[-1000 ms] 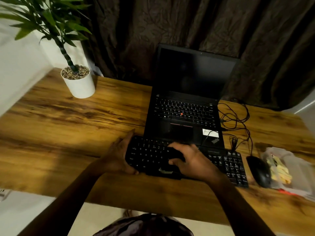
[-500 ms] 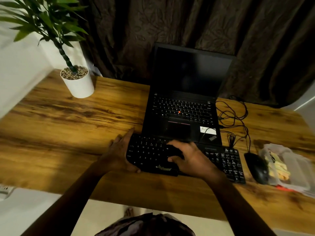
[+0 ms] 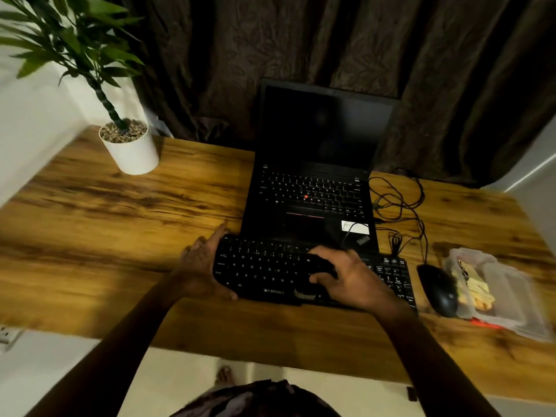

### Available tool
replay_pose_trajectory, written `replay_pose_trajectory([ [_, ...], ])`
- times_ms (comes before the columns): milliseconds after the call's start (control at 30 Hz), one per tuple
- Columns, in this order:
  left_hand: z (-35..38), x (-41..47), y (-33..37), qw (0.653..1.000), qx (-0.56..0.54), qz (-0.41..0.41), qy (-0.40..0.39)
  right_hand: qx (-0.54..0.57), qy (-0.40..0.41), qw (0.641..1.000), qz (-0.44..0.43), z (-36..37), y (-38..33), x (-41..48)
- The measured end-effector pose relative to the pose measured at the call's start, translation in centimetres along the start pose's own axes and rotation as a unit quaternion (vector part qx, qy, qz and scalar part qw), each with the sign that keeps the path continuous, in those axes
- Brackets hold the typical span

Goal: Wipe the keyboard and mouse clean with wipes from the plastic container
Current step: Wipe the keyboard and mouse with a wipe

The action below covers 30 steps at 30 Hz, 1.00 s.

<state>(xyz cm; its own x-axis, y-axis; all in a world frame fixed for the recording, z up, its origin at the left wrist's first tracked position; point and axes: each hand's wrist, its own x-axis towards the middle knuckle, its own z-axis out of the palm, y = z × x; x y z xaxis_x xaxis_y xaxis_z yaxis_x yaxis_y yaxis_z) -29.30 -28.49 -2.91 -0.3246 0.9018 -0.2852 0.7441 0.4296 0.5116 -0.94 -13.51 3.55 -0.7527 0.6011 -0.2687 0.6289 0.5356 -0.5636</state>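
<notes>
Wood-grain brown worktop [image 3: 120, 236] against a dark curtain [image 3: 301, 40]: the right hand [image 3: 352, 281] curls its fingers [image 3: 331, 254] round a dark wad [image 3: 316, 264] on the middle keys of the black slab keyboard [image 3: 264, 272]; whether the wad is a wipe cannot be told. The left hand [image 3: 198, 266] clamps the keyboard's left end, thumb on the near edge. A black oval mouse [image 3: 439, 290] lies right of the keyboard, just beside a clear plastic container [image 3: 505, 296]. Behind stands an open black laptop [image 3: 316, 206].
</notes>
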Motion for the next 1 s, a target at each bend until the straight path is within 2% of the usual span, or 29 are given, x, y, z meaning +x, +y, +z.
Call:
replay_pose_trajectory([
  [300, -0.2, -0.3, 0.3, 1.000, 0.002, -0.007, 0.005, -0.009, -0.011, 0.999, 0.031, -1.2, 2.1, -1.2],
  [533, 0.0, -0.3, 0.2, 1.000, 0.004, 0.001, 0.012, -0.013, 0.011, 0.998, 0.068, -2.0, 2.8, -2.5],
  [800, 0.0, -0.2, 0.0, 1.000, 0.003, 0.005, 0.016, -0.058, 0.016, 0.993, 0.100, -3.4, 3.6, -3.9],
  [1000, 0.1, 0.1, -0.2, 1.000, 0.002, -0.002, 0.010, -0.068, 0.022, 0.993, 0.092, -3.8, 3.5, -3.9],
])
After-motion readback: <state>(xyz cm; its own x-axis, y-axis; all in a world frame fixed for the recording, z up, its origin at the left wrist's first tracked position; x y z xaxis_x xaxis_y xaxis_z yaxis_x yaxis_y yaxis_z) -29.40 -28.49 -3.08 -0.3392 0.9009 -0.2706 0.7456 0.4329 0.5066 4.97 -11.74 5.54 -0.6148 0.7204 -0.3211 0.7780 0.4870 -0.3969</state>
